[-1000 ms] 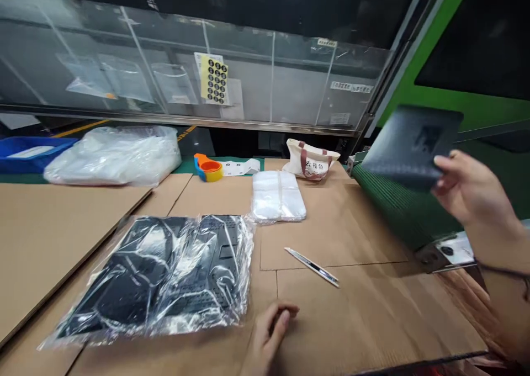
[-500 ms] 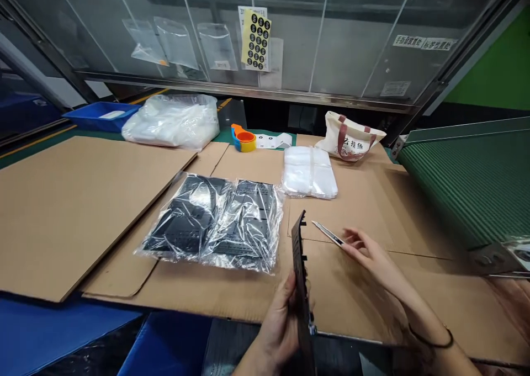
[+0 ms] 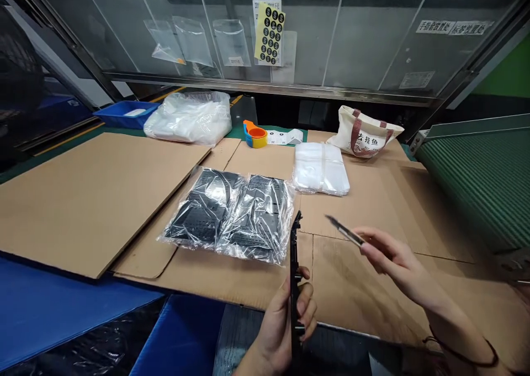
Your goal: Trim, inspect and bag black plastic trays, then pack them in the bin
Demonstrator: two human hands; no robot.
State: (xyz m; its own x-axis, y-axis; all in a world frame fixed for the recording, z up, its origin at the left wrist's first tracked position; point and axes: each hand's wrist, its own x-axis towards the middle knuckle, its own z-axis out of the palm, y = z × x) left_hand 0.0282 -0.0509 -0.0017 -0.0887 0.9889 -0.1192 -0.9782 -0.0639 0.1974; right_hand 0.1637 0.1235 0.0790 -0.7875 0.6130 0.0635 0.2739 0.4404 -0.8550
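My left hand [image 3: 281,323] grips a thin black plastic panel [image 3: 295,279], held upright and edge-on to me, with small tabs along its right side. Thumb and fingers press on opposite faces of it. To the right, my right hand [image 3: 389,257] pinches a slim utility knife [image 3: 345,231] whose tip points up and left; the knife is apart from the panel. Beyond my left hand, two dark panels lie side by side in clear plastic bags [image 3: 232,216] on the cardboard [image 3: 364,210].
A banded stack of clear bags [image 3: 321,169], an orange, yellow and blue tape dispenser [image 3: 255,136] and a cloth tote bag [image 3: 364,133] stand at the back. A large cardboard sheet [image 3: 91,194] lies left. A green ribbed conveyor belt [image 3: 488,171] borders the right side.
My right hand has moved right with the knife, away from the panel. The panel has turned to stand more edge-on in my left hand. The whole view has shifted slightly.
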